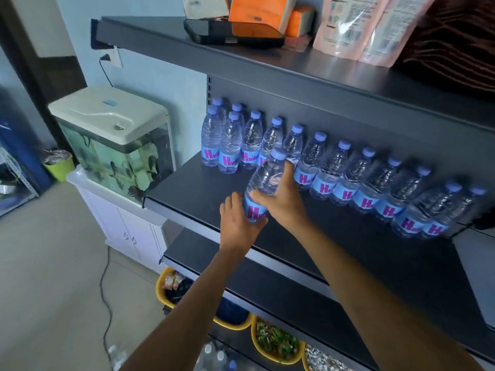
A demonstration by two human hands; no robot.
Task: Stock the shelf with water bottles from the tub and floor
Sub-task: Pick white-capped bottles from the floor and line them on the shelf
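Bottle [263, 180] at frame centre, tilted over the shelf [192, 188]: my left hand [237, 226] grips its label end, right hand [285, 203] wraps the middle. Best stood upright just in front of the back row [345, 178].

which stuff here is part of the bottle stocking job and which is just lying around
Job:
held bottle, gripped by the left hand and right hand
row of bottles standing on the middle shelf

Lying about:
phone, orange boxes and pink pouches on the top shelf
fish tank
green bin
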